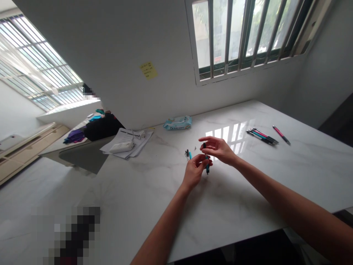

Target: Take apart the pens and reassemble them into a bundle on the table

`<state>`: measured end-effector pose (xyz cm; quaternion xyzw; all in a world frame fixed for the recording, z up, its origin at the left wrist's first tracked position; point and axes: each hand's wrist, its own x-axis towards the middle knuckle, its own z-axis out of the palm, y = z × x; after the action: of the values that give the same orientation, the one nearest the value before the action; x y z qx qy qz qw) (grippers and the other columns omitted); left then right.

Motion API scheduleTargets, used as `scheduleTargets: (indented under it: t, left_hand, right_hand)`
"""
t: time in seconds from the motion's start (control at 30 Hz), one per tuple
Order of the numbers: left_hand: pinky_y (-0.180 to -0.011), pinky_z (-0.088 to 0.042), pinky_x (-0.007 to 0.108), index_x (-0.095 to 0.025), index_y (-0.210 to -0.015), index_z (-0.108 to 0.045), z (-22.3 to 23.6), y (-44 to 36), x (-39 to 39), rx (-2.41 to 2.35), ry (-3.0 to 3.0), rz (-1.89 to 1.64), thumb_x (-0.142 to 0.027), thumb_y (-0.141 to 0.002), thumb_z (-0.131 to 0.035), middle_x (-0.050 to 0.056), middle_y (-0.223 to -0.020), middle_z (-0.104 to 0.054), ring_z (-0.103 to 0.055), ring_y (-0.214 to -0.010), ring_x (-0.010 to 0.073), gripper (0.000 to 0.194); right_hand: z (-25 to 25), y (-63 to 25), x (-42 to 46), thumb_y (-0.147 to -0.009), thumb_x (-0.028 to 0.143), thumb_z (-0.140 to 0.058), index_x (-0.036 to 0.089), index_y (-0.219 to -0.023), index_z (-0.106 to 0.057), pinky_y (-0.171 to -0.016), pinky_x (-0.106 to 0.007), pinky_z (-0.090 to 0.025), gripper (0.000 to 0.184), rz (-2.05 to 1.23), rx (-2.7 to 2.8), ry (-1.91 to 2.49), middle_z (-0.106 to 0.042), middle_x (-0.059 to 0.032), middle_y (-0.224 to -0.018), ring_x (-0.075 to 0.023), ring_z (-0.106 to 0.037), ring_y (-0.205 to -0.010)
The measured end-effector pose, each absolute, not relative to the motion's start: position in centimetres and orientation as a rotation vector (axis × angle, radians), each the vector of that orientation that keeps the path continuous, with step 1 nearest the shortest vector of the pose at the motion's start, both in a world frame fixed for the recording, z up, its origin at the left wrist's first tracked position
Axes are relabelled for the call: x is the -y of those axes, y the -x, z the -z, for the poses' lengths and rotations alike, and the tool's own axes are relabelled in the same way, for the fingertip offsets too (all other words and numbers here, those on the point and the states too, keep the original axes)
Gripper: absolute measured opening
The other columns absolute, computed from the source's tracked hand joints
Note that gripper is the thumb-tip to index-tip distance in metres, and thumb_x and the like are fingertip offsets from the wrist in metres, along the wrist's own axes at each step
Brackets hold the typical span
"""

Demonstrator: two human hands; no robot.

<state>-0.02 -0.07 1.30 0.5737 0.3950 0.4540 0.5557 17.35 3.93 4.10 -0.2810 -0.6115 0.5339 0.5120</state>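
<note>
My left hand (pixel 194 171) is closed around a teal pen barrel (pixel 207 169), which points down toward the table at a steep tilt. Just above it, my right hand (pixel 217 149) pinches a small black pen part (pixel 204 145) between thumb and fingers. Whether that black part touches the barrel, I cannot tell. Beside my left hand lie loose pen pieces: a teal piece (pixel 190 155), a dark piece (pixel 187 152) and a small pointed tip (pixel 195 148).
Several pens (pixel 261 137) lie side by side on the marble-patterned table (pixel 234 206), with one pink-and-black pen (pixel 281 135) apart. A wipes pack (pixel 178 123) sits by the wall, under a yellow note (pixel 148 70). Papers (pixel 129 147) lie at left.
</note>
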Motion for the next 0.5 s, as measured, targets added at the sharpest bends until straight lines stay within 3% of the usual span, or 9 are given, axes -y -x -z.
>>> scheduleTargets:
  t: [0.2,0.3,0.4,0.5]
  left_hand:
    - [-0.091,-0.059,0.041,-0.013,-0.105,-0.073,-1.0,-0.3,0.2,-0.932,-1.359,-1.027,-0.044,-0.088,-0.078,0.012,-0.094,-0.078,-0.077,-0.091,0.0252,0.035]
    - [-0.089,-0.059,0.040,-0.014,-0.104,-0.073,-1.0,-0.2,0.2,-0.927,-1.335,-1.054,-0.045,-0.088,-0.078,0.012,-0.093,-0.078,-0.077,-0.089,0.0243,0.035]
    - [-0.088,-0.059,0.039,-0.014,-0.105,-0.072,-1.0,0.0,0.0,-0.928,-1.329,-1.088,-0.045,-0.088,-0.078,0.011,-0.092,-0.077,-0.077,-0.089,0.0238,0.036]
    - [-0.088,-0.060,0.038,-0.014,-0.105,-0.072,-1.0,0.1,-0.1,-0.923,-1.331,-1.102,-0.046,-0.087,-0.078,0.010,-0.091,-0.077,-0.077,-0.089,0.0235,0.037]
  right_hand:
    - [-6.8,-18.2,-5.0,-0.085,0.046,-0.081,0.021,-0.123,-0.071,-0.090,-0.042,-0.059,0.047,-1.085,1.447,0.739,-0.080,-0.0091,-0.098,-0.0262,-0.075,-0.098]
    - [-6.9,-19.2,-5.2,-0.085,0.051,-0.079,0.022,-0.123,-0.072,-0.086,-0.039,-0.057,0.048,-1.019,1.484,0.821,-0.077,-0.0073,-0.095,-0.0244,-0.073,-0.095]
    - [-6.1,-19.9,-5.0,-0.078,0.047,-0.085,0.021,-0.126,-0.070,-0.075,-0.034,-0.055,0.057,-1.125,1.659,0.860,-0.074,-0.0045,-0.088,-0.0216,-0.070,-0.086]
    - [-6.0,-19.8,-4.7,-0.079,0.043,-0.083,0.019,-0.118,-0.074,-0.073,-0.033,-0.054,0.046,-1.171,1.763,0.837,-0.072,-0.0031,-0.083,-0.0197,-0.068,-0.081]
